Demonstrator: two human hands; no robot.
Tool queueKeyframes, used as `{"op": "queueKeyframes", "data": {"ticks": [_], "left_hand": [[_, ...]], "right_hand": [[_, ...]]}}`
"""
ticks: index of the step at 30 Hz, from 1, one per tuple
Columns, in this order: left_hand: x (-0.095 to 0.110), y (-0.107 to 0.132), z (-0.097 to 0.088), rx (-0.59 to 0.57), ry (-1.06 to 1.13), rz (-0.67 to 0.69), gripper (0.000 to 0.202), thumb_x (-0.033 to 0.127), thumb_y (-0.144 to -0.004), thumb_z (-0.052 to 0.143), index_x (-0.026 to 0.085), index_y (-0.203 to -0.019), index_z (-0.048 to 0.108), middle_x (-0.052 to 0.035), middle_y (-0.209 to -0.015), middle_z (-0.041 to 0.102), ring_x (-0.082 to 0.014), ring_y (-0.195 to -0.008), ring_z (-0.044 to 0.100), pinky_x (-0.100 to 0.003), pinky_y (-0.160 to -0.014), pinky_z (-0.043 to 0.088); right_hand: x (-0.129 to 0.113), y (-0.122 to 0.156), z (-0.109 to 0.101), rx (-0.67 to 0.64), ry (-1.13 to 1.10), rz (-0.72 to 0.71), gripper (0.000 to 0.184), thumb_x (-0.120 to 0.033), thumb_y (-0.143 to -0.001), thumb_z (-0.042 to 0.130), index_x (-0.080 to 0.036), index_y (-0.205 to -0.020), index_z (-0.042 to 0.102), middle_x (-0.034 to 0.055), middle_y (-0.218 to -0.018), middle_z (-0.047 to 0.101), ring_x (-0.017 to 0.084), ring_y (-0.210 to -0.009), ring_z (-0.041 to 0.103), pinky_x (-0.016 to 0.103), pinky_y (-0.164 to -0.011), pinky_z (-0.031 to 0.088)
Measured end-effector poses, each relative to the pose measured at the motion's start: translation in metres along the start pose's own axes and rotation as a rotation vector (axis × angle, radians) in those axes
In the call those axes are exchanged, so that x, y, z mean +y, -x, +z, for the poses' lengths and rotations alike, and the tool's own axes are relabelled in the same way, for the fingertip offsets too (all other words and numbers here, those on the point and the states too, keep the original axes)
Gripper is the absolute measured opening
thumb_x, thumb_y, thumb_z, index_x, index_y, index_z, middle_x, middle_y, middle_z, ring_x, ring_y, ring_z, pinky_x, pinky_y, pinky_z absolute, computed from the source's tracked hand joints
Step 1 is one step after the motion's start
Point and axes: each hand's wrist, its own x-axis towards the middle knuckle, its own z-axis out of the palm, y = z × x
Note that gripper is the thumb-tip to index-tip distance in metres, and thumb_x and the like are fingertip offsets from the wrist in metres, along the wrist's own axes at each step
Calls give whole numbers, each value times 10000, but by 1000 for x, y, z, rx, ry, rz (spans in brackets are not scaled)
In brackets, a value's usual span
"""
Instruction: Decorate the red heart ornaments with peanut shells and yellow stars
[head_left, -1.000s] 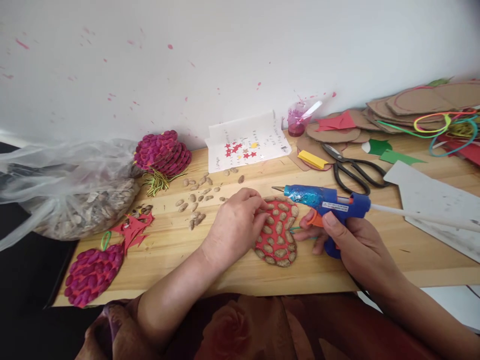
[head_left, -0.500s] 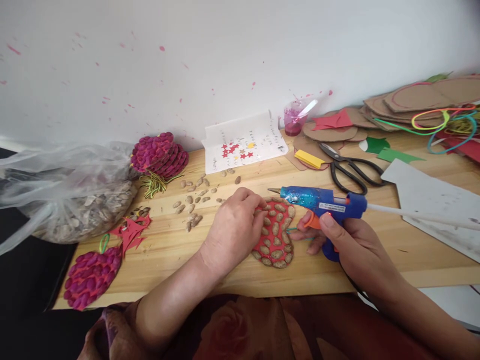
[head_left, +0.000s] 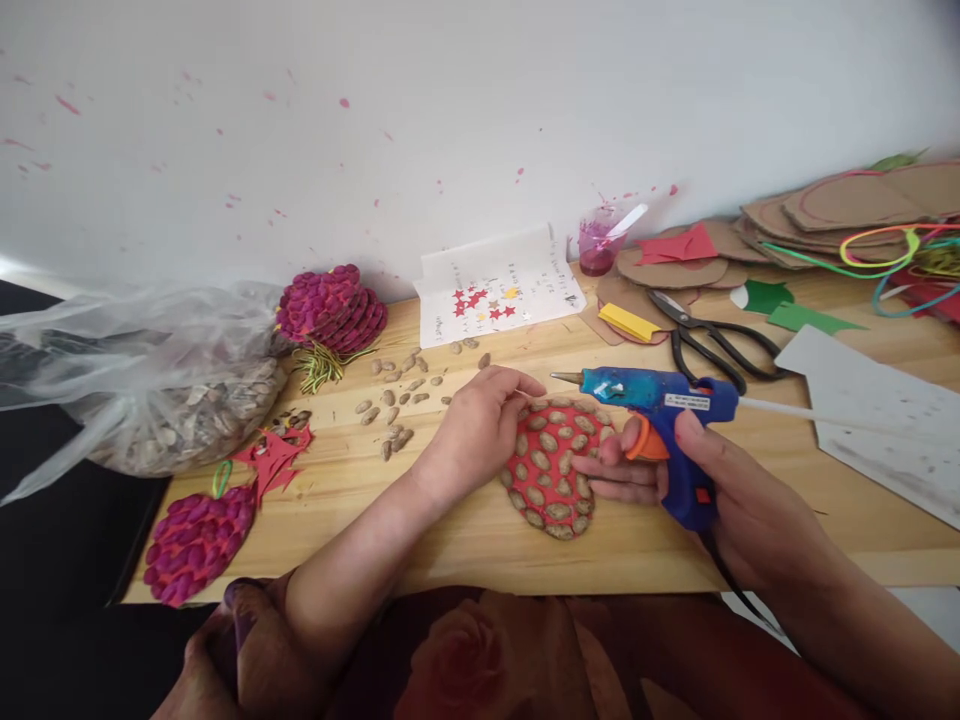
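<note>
Your right hand [head_left: 750, 505] is wrapped around a blue plastic glue gun with an orange trigger [head_left: 645, 388], right of centre in the frame, its metal nozzle pointing left. Two of that hand's fingers reach to the right edge of a red, rounded piece studded with mottled brown oval seeds or shells [head_left: 559, 470], which lies at the centre on the pale wooden table [head_left: 450, 565]. Your left hand [head_left: 476, 430] curls over the piece's upper-left edge (whether its fingers pinch anything, I cannot tell). Loose brown ovals [head_left: 389, 397] are scattered left of that hand, and a magenta-studded piece with a green loop [head_left: 196, 545] lies at the lower left. Black-handled metal scissors [head_left: 694, 322] rest open at the upper right, beyond the gun, near a folded yellow strip [head_left: 628, 322].
</note>
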Motion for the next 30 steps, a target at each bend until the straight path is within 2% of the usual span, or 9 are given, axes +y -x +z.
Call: {"op": "queueKeyframes", "data": {"ticks": [4, 9, 14, 18, 23, 26, 28, 30], "left_hand": [[-1, 2, -9, -10, -31, -16, 248, 101, -930, 492, 182, -1076, 676, -54, -1057, 716, -176, -992, 663, -344, -920, 538], [1, 12, -18, -5, -89, -27, 265, 107, -928, 487, 182, -1091, 681, -47, -1054, 723, -164, -935, 670, -332, -912, 540], [0, 17, -14, -44, -43, -65, 271, 121, -932, 484, 193, -1107, 678, -53, -1077, 733, -176, -963, 682, -339, -905, 551], [-3, 11, -11, -34, -6, -48, 281, 121, -935, 476, 186, -1122, 676, -58, -1082, 733, -181, -1001, 682, -348, -920, 551], [-12, -7, -11, -48, 70, -22, 268, 103, -918, 485, 165, -1087, 684, -62, -1074, 740, -175, -997, 684, -348, -933, 547], [-17, -14, -12, -46, 73, 10, 268, 93, -905, 504, 158, -1090, 687, -66, -1063, 734, -168, -957, 684, -337, -898, 554], [-17, -15, -12, -28, 32, 53, 251, 94, -894, 535, 164, -1078, 690, -66, -1054, 722, -168, -953, 675, -339, -899, 548], [-13, -14, -12, -6, -65, 120, 193, 106, -884, 575, 180, -1002, 708, -61, -1030, 710, -181, -982, 654, -357, -928, 524]], "right_hand": [[-3, 10, 3, 17, 47, 37, 338, -562, -784, 750, -230, -843, 745, 92, -879, 793, 341, -1014, 752, 458, -898, 625], [-3, 24, -6, 150, 54, 54, 331, -554, -767, 770, -236, -856, 758, 100, -898, 794, 344, -1024, 748, 461, -915, 621], [1, 27, -13, 54, 22, 72, 237, -471, -832, 736, -238, -870, 759, 92, -995, 789, 331, -1091, 725, 450, -977, 588], [4, 25, -11, 26, -27, 73, 203, -442, -875, 683, -255, -864, 762, 90, -1013, 790, 334, -1096, 725, 458, -974, 589], [4, 22, 0, -5, -45, 86, 345, -517, -910, 591, -238, -867, 791, 105, -1017, 795, 341, -1120, 716, 465, -990, 573], [3, 20, 4, -92, -70, 119, 440, -534, -948, 510, -213, -892, 805, 118, -1051, 795, 333, -1163, 695, 451, -1032, 538], [2, 19, 4, -149, -66, 121, 476, -546, -966, 472, -210, -893, 802, 126, -1084, 791, 337, -1181, 684, 457, -1043, 525], [1, 18, 0, -141, -23, 87, 477, -558, -963, 479, -209, -888, 796, 131, -1073, 791, 342, -1146, 702, 457, -1011, 551]]}}
